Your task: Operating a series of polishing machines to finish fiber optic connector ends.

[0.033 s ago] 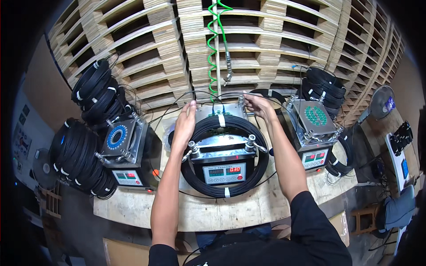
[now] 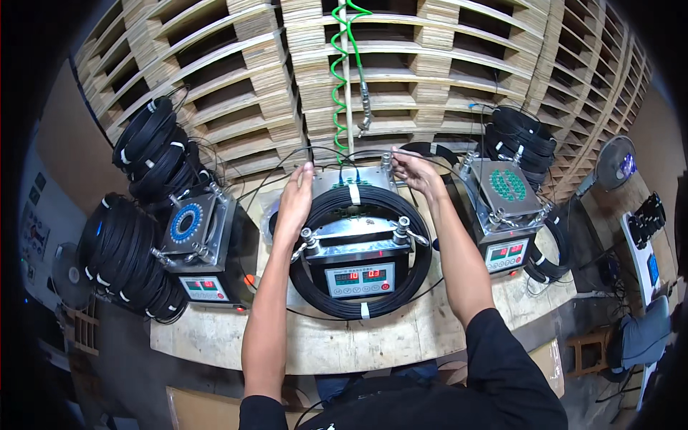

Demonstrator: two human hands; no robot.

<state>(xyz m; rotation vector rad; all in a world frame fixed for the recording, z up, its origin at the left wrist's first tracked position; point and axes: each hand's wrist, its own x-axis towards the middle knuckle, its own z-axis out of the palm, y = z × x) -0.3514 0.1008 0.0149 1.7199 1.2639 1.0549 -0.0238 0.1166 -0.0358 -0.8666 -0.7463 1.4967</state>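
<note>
On the wooden desk point(image 2: 373, 337), at its middle, stands a metal machine point(image 2: 356, 240) with a red-digit display panel point(image 2: 360, 279) on its front, and a large coil of black cable point(image 2: 362, 309) lies looped around it, bound with white ties. Both hands reach to the far side of this coil. Left hand point(image 2: 297, 199) rests with fingers spread, palm down, on the coil's upper left arc — open, not clenched on anything. Right hand point(image 2: 416, 172) is at the coil's upper right, its fingertips pinched on a thin black cable end point(image 2: 390, 155) beside a metal post point(image 2: 386, 160) at the machine's back corner. A green spiral hose point(image 2: 337, 79) hangs just behind. Similar machines flank the middle one — one on the left point(image 2: 201, 247) with stacked black coils point(image 2: 122, 251) beside it, one on the right point(image 2: 505, 204). Wooden pallets point(image 2: 236, 79) stand stacked behind the desk.
</note>
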